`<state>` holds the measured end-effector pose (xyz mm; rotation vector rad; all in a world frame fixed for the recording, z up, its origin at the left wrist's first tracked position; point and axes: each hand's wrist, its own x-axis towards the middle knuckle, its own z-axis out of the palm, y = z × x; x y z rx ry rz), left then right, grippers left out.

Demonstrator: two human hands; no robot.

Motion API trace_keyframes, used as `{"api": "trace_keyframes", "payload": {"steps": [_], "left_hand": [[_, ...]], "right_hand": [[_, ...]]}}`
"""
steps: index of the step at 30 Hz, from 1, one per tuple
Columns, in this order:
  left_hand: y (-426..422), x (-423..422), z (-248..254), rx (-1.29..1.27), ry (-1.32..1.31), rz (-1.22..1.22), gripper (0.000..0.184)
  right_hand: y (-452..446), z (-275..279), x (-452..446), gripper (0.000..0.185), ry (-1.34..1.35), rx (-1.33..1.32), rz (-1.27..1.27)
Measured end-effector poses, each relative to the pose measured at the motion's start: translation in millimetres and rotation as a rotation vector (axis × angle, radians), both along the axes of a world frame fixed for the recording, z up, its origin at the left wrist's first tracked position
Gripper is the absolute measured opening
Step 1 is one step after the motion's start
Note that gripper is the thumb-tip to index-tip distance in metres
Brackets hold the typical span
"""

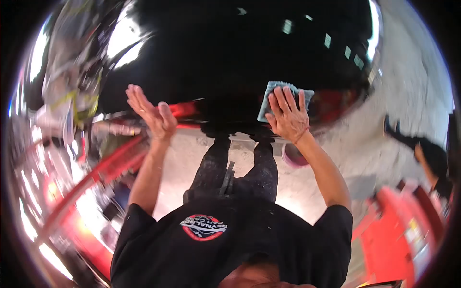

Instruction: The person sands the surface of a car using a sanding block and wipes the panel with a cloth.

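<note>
A folded light-blue cloth (264, 106), which looks like a microfiber towel, lies against a glossy black car panel (216, 53). My right hand (289, 113) holds it flat to the panel, with the fingers spread over the cloth and its edges showing around them. My left hand (152, 115) is raised at the panel's lower left, open, fingers stretched out and thumb apart, with nothing in it. Whether it touches the panel I cannot tell. The panel mirrors lights and a red shape.
Behind my right forearm a pinkish bucket (294, 156) stands on the pale floor (408, 91). At right, a person in dark clothes (432, 156) is near a red object (386, 235). Blurred red bars (96, 175) and clutter fill the left side.
</note>
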<state>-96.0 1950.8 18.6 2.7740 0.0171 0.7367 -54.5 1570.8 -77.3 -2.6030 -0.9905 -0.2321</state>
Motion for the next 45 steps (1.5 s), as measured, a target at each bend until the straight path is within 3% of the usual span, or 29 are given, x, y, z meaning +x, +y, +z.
{"api": "trace_keyframes", "payload": {"steps": [2,4,5,6,8,10,12,13,14,17,18,20,21,24,25,29,33,34,36,37,40,41,42,43,44,45], "left_hand": [[41,-83,-11,-0.182,0.003,0.156,0.077],[83,-184,-25,-0.180,0.277,0.333,0.076],[103,-236,-32,-0.178,0.508,0.438,0.075],[45,-263,-33,-0.185,0.738,0.527,0.074],[74,-346,-39,-0.256,1.184,0.685,0.074],[84,-417,-57,-0.594,1.593,0.913,0.075],[64,-502,-106,-1.058,1.429,1.233,0.075],[-42,-493,-102,-1.141,1.390,1.283,0.073],[-64,-497,-109,-1.233,1.352,1.316,0.072],[-132,-485,-106,-1.204,1.198,1.395,0.071],[-141,-476,-104,-1.292,1.279,1.350,0.070],[-187,-475,-130,-1.338,1.200,1.370,0.069],[-195,-465,-133,-1.337,1.202,1.345,0.069],[-197,-409,-104,-0.794,1.128,1.214,0.061],[-185,-390,-96,-0.616,1.027,1.131,0.058],[-65,-281,-72,-0.324,0.506,0.860,0.053],[43,-141,-6,-0.336,0.104,0.703,0.056],[83,-108,4,-0.309,-0.006,0.680,0.056],[129,-62,12,-0.268,-0.158,0.652,0.054],[149,-45,11,-0.248,-0.205,0.648,0.052],[183,-26,0,-0.196,-0.254,0.546,0.046],[185,-27,-5,-0.209,-0.228,0.538,0.046],[188,-25,-11,-0.236,-0.309,0.509,0.044],[190,-22,-16,-0.269,-0.394,0.483,0.043],[191,-20,-19,-0.284,-0.382,0.475,0.043],[192,-20,-19,-0.274,-0.392,0.468,0.042]], "right_hand": [[76,19,3,0.062,-0.062,-0.081,0.206],[165,32,3,0.061,-0.126,-0.136,0.375],[213,40,2,0.061,-0.156,-0.141,0.454],[181,52,17,0.061,-0.179,-0.117,0.522],[266,74,2,0.063,-0.223,-0.208,0.639],[336,88,-11,0.063,-0.273,-0.256,0.768],[396,103,-18,0.063,-0.329,-0.371,0.827],[322,115,13,0.062,-0.339,-0.371,0.851],[334,118,15,0.063,-0.349,-0.393,0.876],[348,130,9,0.066,-0.461,-0.410,0.874],[351,134,8,0.066,-0.430,-0.389,0.867],[338,131,12,0.065,-0.398,-0.383,0.841],[332,127,13,0.064,-0.305,-0.261,0.813],[336,132,31,0.062,-0.128,-0.001,0.725],[348,131,41,0.062,-0.087,0.026,0.717],[373,134,53,0.060,-0.090,0.094,0.741],[353,146,118,0.056,-0.148,-0.040,0.443],[346,137,147,0.053,-0.183,0.042,0.398],[278,125,188,0.041,-0.375,-0.112,0.316],[241,117,197,0.039,-0.223,0.066,0.163],[104,90,206,0.039,-0.030,0.019,-0.309],[40,70,213,0.043,-0.058,-0.169,-0.396],[-10,71,212,0.048,0.152,-0.470,-0.511],[-90,27,215,0.051,0.015,-0.372,-0.597],[-106,27,196,0.056,0.147,-0.279,-0.888],[-111,39,181,0.056,0.162,-0.602,-0.838]]}}
